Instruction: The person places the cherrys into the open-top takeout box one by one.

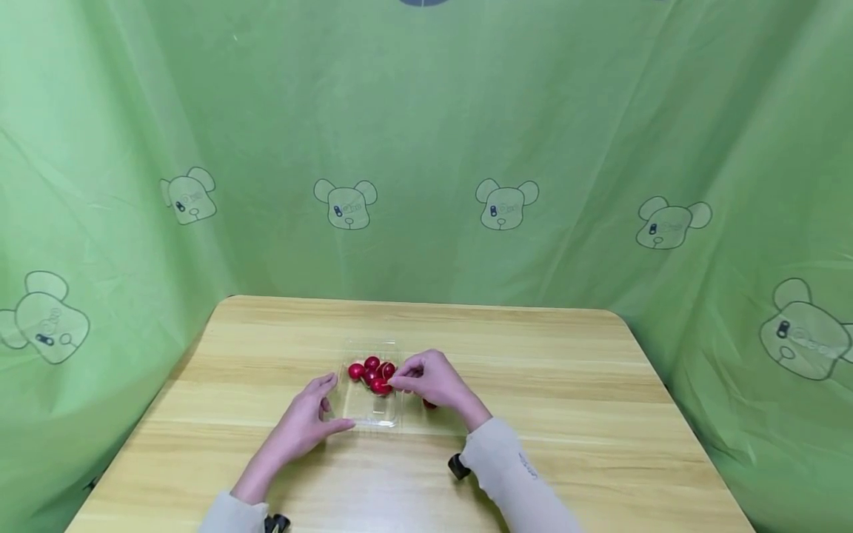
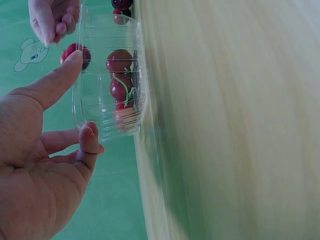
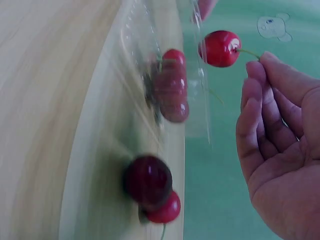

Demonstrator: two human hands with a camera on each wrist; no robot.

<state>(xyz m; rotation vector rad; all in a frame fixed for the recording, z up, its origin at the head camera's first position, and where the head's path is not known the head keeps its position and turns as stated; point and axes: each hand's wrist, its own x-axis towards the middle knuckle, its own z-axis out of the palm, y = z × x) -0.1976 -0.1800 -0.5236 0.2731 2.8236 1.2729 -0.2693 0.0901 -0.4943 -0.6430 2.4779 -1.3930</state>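
Note:
A clear plastic box (image 1: 373, 411) stands on the table with several red cherries (image 2: 120, 89) lying in it, some with green stems. My left hand (image 1: 303, 422) holds the box at its near left corner, thumb along the front edge and fingers at the left side. With thumb and forefinger, my right hand (image 1: 429, 377) pinches a cherry (image 3: 220, 48) by its green stem. That cherry hangs at the height of the box's rim, overlapping the rim in the right wrist view.
To the right of the box, below my right hand, lie a dark cherry (image 3: 147, 181) and a brighter red cherry (image 3: 164, 208) on the wooden table (image 1: 566, 422). A green curtain (image 1: 426, 111) with mouse-head drawings surrounds the table's back and sides.

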